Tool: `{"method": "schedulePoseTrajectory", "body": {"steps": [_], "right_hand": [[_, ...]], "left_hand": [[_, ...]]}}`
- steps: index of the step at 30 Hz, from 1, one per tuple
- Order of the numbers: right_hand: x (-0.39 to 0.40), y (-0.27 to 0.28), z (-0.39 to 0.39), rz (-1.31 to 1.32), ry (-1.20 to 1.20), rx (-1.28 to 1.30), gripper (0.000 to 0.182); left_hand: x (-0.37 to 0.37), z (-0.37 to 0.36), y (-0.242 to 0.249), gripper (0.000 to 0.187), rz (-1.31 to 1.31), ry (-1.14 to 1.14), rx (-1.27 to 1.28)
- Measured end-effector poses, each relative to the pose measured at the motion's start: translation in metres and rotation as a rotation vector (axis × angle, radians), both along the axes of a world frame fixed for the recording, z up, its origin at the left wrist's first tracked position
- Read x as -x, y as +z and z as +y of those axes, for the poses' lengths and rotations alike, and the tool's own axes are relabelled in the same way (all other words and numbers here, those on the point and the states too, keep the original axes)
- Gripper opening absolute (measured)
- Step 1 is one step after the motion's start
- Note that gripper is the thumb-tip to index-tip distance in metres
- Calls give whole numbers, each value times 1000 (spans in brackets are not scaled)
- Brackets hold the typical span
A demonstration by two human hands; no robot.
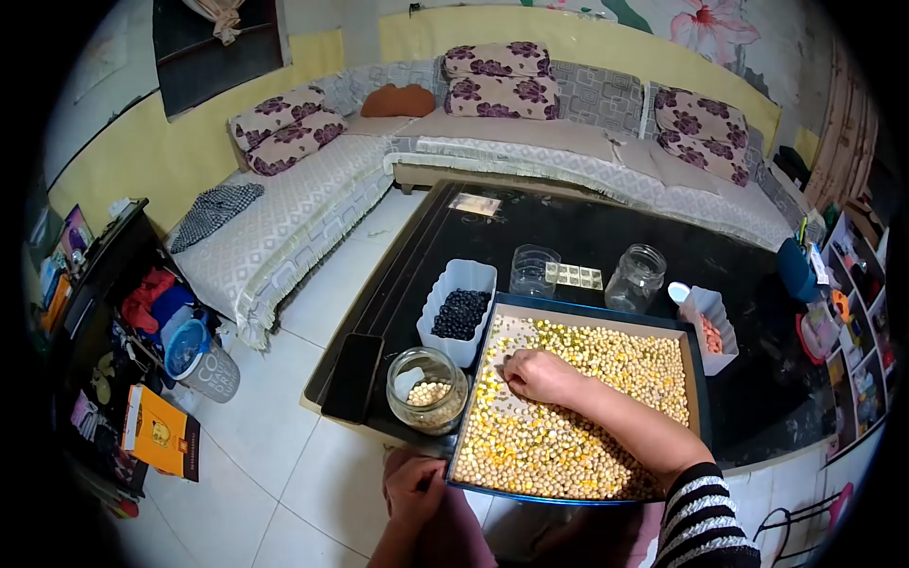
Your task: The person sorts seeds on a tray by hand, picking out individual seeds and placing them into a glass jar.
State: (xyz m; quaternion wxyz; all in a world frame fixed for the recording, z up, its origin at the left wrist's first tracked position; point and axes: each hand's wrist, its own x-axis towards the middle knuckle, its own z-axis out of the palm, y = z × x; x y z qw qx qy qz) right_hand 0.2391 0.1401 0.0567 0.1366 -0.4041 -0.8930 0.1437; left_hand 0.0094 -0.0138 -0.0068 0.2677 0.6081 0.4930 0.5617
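A shallow box (699, 379) with a blue edge holds a layer of pale round beans mixed with yellow and green pieces (587, 445). Over its left part, my right hand (542, 376) touches the beans with its fingers drawn together; whatever they pinch is too small to make out. My left hand (415, 485) is closed near my leg, below the jar, and its contents are hidden. Left of the box, a glass jar (427, 390) contains some pale beans. Behind that jar stands a translucent container (458, 312) with black beans.
On the black table (757, 312) are a dark phone (354, 378), two glass jars (536, 272) (635, 277), a segmented pale tray (574, 275), a white lid (678, 292) and a container of reddish pieces (710, 330). Beyond runs a long sofa (322, 180). Shelves stand at right.
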Motion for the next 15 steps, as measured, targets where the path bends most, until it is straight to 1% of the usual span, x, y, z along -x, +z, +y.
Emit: {"method": "schedulePoseTrajectory", "body": {"steps": [5,7,10,11,12,13,14,15], "right_hand": [[0,4,-3,-58,-13,-11,8],[-1,5,-1,-125,-21,9,7],[-8,15,1,-95,3,80,10],[-10,18,2,-97,7,78,10],[-13,20,2,-33,-94,125,10],[-16,22,2,30,-197,172,9],[-18,23,4,12,-253,230,10],[-21,20,4,11,-256,230,10]], "left_hand": [[1,1,4,10,50,6,-72],[1,1,3,10,68,3,-93],[3,1,4,9,36,8,-71],[4,2,9,9,102,3,-99],[4,2,11,9,166,-2,-127],[4,2,10,9,163,0,-127],[4,3,9,9,153,-2,-137],[3,4,8,9,144,-5,-147]]}}
